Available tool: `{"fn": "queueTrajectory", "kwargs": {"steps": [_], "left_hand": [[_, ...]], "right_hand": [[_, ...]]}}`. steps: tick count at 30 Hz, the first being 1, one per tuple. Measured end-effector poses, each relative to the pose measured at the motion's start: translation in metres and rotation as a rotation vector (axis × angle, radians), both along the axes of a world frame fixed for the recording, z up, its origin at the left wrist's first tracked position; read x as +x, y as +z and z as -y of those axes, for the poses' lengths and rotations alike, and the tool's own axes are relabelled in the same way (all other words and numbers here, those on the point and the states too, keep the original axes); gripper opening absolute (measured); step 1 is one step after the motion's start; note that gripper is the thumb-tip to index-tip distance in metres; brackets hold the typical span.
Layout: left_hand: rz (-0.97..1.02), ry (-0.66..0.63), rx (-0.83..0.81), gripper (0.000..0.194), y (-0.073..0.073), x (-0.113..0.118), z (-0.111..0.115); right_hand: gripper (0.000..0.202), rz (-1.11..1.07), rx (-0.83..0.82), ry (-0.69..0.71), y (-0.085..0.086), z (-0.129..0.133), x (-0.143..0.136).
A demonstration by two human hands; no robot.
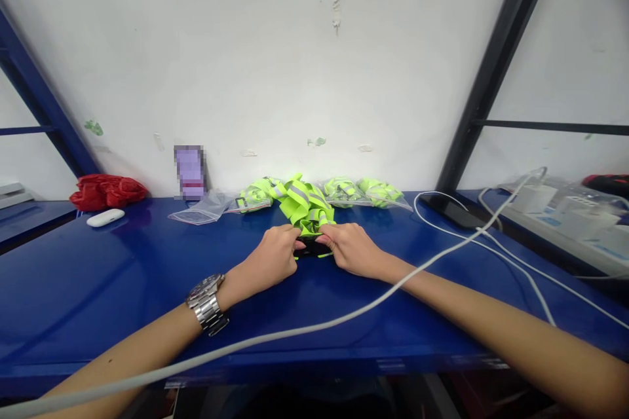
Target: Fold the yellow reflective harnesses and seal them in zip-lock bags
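Observation:
Both my hands meet at the middle of the blue table, gripping a bundle of neon-yellow reflective strap (301, 200) with grey stripes. My left hand (278, 252), below a steel wristwatch (207, 301), is closed with thumb and fingers pinching the bundle's near left side. My right hand (351, 249) is closed in the same way on the near right side. Between the thumbs lies a black part (310, 247) of the bundle, resting low near the tabletop; its exact form is partly hidden. The loose strap loops rise beyond my fingers.
Behind the bundle lie bagged neon straps (258, 193), more bagged straps (341, 190) and a clear plastic bag (204, 207). Left are a red cloth bundle (108, 192) and white case (105, 217). A white cable (314, 325) crosses before my right forearm; a phone (455, 211) lies right.

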State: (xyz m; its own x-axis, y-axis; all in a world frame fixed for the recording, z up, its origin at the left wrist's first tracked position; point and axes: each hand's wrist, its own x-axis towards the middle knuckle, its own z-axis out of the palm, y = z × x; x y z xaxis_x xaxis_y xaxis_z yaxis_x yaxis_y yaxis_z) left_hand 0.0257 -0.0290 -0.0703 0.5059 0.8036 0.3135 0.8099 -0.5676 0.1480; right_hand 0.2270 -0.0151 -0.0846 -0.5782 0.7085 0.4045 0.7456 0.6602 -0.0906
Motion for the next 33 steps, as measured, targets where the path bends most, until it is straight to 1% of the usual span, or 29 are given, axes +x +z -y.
{"fn": "queueTrajectory", "kwargs": {"steps": [1,3,6,9,12,15,18,21,23,26,28,30,33], "left_hand": [[0.008,0.037,-0.04,0.02,0.003,0.001,-0.001],[0.015,0.071,-0.094,0.023,0.01,0.003,-0.005],[0.013,0.08,-0.184,0.026,0.018,0.003,-0.018],[0.004,0.088,-0.29,0.028,0.024,0.004,-0.034],[-0.027,0.106,-0.382,0.03,0.029,0.008,-0.047],[-0.09,0.144,-0.47,0.031,0.034,0.016,-0.056],[-0.162,0.179,-0.513,0.032,0.039,0.024,-0.063],[-0.209,0.183,-0.447,0.029,0.041,0.028,-0.066],[-0.215,0.167,-0.356,0.023,0.038,0.027,-0.065],[-0.187,0.146,-0.203,0.012,0.026,0.023,-0.059],[-0.157,0.128,-0.107,0.009,0.017,0.02,-0.05],[-0.13,0.083,-0.029,0.012,0.008,0.018,-0.041],[-0.126,-0.037,0.107,0.017,-0.001,0.013,-0.028]], "right_hand": [[0.023,-0.021,-0.02,-0.03,0.0,0.0,-0.003],[0.026,-0.07,-0.056,-0.082,0.002,-0.001,-0.008],[0.032,-0.164,-0.122,-0.127,0.003,-0.004,-0.012],[0.035,-0.25,-0.177,-0.132,0.001,-0.009,-0.013],[0.037,-0.253,-0.101,-0.135,-0.005,-0.014,-0.012],[0.038,-0.17,0.005,-0.153,-0.01,-0.016,-0.01],[0.038,-0.087,0.024,-0.186,-0.01,-0.014,-0.009],[0.029,-0.052,0.035,-0.247,-0.008,-0.01,-0.008],[0.022,-0.036,0.106,-0.261,-0.007,-0.007,-0.008],[0.016,-0.002,0.302,-0.251,-0.007,-0.006,-0.009],[0.013,0.018,0.369,-0.219,-0.009,-0.008,-0.01],[0.012,0.038,0.352,-0.174,-0.012,-0.012,-0.009],[0.015,0.065,0.335,-0.105,-0.016,-0.017,-0.009]]}}
